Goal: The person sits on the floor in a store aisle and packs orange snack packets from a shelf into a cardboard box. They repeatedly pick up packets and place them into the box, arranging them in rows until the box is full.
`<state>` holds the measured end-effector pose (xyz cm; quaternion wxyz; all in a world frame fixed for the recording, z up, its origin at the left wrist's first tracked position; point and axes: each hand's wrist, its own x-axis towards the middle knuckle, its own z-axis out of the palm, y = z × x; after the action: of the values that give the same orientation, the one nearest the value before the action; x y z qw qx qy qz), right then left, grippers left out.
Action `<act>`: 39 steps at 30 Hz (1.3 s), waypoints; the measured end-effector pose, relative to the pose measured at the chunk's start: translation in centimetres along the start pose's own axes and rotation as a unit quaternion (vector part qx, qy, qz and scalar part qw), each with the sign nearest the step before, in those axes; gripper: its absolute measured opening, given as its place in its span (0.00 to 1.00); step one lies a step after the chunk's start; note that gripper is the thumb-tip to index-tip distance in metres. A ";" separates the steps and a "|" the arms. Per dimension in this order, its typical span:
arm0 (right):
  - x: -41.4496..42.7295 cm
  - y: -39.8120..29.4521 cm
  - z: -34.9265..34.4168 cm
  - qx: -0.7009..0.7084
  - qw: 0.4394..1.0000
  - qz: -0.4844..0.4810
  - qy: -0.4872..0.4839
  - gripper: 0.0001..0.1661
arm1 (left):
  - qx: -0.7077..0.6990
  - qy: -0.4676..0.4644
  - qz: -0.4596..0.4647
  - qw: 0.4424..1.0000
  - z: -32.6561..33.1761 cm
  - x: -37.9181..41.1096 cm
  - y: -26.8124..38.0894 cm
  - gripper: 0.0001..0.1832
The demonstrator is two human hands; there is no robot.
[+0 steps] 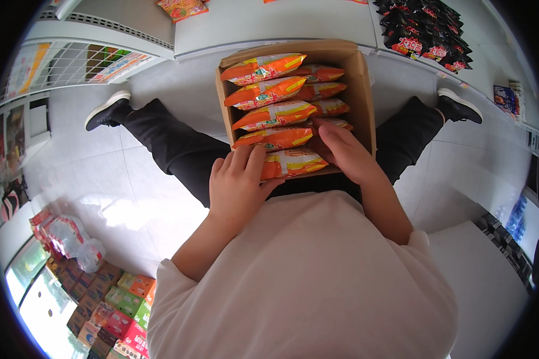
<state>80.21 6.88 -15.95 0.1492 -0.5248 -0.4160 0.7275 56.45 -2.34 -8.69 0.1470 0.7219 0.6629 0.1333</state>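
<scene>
An open cardboard box stands between the person's spread legs, with two columns of orange snack packets inside. My left hand rests at the box's near left corner, its fingers over the left end of the nearest packet and its thumb at the packet's near edge. My right hand reaches into the box at the right end of that packet, its fingertips beside a packet in the right column; they are partly hidden, and whether they grip anything does not show. More orange packets stand in a row beyond.
A white shelf runs beyond the box, bearing black packets at right and an orange packet at left. A wire-fronted rack stands at left. Stacked cartons are at lower left. Legs flank the box on the tiled floor.
</scene>
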 end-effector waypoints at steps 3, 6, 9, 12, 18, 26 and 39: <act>-2.6 -2.5 0.3 0.003 0.998 -0.026 -0.053 0.34 | -0.040 0.050 0.065 0.996 0.1 -1.2 -2.4 0.29; -4.5 -4.2 1.3 -0.134 0.990 -0.020 -0.040 0.29 | -0.071 0.078 0.106 0.989 1.3 -2.0 -3.6 0.23; -4.7 -4.8 2.6 -0.223 0.974 -0.033 0.009 0.20 | -0.092 0.094 0.096 0.987 2.0 -2.2 -4.0 0.23; -3.0 -3.1 2.9 -0.220 0.974 -0.050 -0.019 0.20 | -0.090 0.100 0.061 0.989 2.9 -2.4 -4.3 0.22; -1.4 -3.3 3.7 -0.290 0.953 -0.039 -0.078 0.19 | -0.120 0.103 0.063 0.985 3.4 -2.9 -5.4 0.19; -1.2 -4.3 2.9 -0.305 0.929 0.033 -0.207 0.28 | -0.305 0.142 0.038 0.941 3.3 -2.6 -7.5 0.13; 2.6 -5.4 4.6 0.353 0.932 0.062 -0.048 0.38 | -0.761 0.106 -0.081 0.635 6.7 6.5 -6.8 0.46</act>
<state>73.92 9.82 -13.08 0.2589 -0.4275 -0.1056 0.8597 53.33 4.47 -17.52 0.5829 0.2787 0.3936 0.6539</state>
